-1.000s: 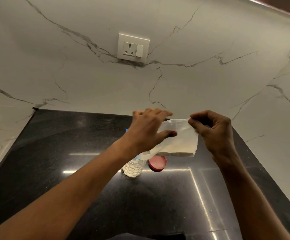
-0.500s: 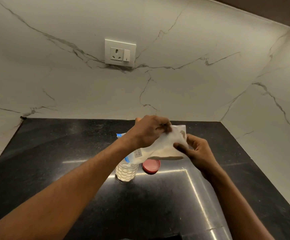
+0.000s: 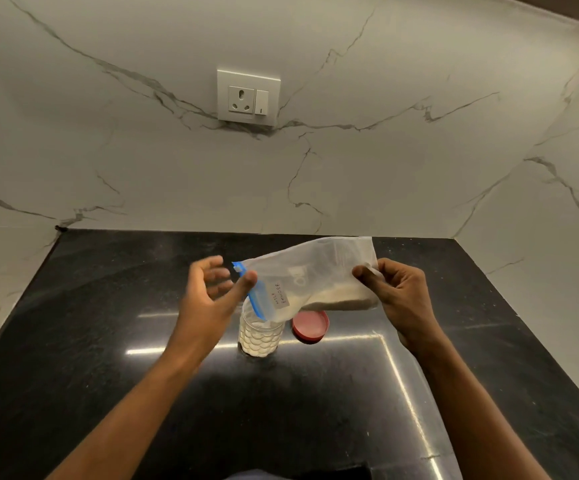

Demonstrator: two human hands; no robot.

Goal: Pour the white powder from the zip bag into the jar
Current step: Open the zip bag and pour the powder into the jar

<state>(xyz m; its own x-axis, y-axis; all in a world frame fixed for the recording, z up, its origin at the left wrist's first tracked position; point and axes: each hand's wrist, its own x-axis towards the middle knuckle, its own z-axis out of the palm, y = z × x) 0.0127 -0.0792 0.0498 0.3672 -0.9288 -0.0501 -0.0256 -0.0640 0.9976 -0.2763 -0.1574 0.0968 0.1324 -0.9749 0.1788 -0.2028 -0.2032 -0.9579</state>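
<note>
A clear zip bag [image 3: 310,277] with a blue zip strip and a handwritten label hangs tilted over the counter, its zip end pointing down at the jar's mouth. White powder [image 3: 341,296] lies along its lower edge. My right hand [image 3: 393,292] pinches the bag's closed right end. My left hand [image 3: 213,292] is beside the zip end with fingers spread, its thumb tip touching the blue strip. The clear textured jar [image 3: 260,336] stands upright below, partly filled with white powder, its rim hidden behind the bag.
A red lid [image 3: 310,326] lies flat on the black counter [image 3: 108,341] just right of the jar. Marble walls close the counter at the back and on both sides. A wall socket [image 3: 248,97] sits on the back wall.
My left hand has let go of the bag and opened. My right hand shifted to the bag's far end, and the bag now hangs tilted with its zip end over the jar.
</note>
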